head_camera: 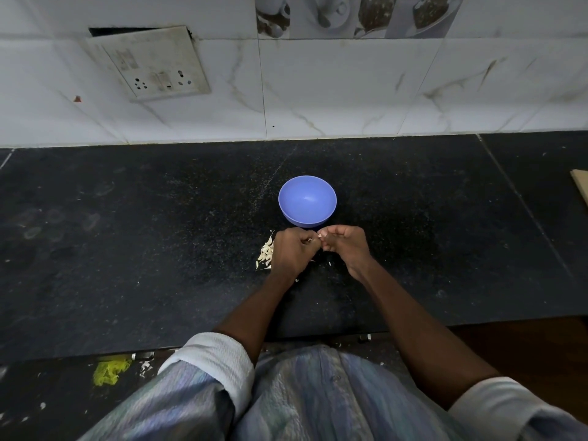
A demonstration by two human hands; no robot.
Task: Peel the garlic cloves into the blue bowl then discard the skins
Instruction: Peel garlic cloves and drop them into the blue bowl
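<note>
Left hand (291,253) and right hand (345,248) meet fingertip to fingertip above the black countertop (127,249), fingers curled, together pinching a small pale garlic clove (319,241), largely hidden between them. The blue bowl (307,200) stands just beyond the hands; no contents are visible in it. A heap of garlic cloves (265,253) lies beside the left hand. Behind, a tiled wall carries a switch plate (152,63).

- bowl (307,200) on counter (127,249), centre, far of both hands
- left hand (291,253) and right hand (345,249) fingertip to fingertip
- garlic pile (265,253) just left of left hand
- socket plate (152,63) on wall, far left
</note>
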